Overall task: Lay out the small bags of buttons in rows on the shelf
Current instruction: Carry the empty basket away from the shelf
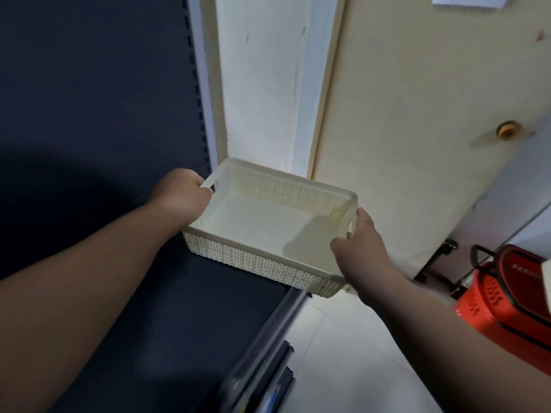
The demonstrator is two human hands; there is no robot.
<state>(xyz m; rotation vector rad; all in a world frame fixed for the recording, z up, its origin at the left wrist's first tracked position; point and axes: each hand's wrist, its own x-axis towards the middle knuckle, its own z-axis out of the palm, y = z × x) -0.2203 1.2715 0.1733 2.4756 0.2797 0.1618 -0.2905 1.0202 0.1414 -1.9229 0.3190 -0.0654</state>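
Observation:
A cream perforated plastic basket (262,263) is held up at the right end of a dark blue shelf (143,308), its right part over the floor. The inside shows only its pale bottom; no bags of buttons are in view. My left hand (179,195) grips the cut-out handle on the basket's left end. My right hand (360,248) grips the handle on its right end, thumb along the near rim.
A dark blue back panel (89,84) with a slotted upright stands behind the shelf. To the right are a white wall and a cream door with a brass knob (508,130). Red shopping baskets (507,299) stand on the pale tiled floor at the right.

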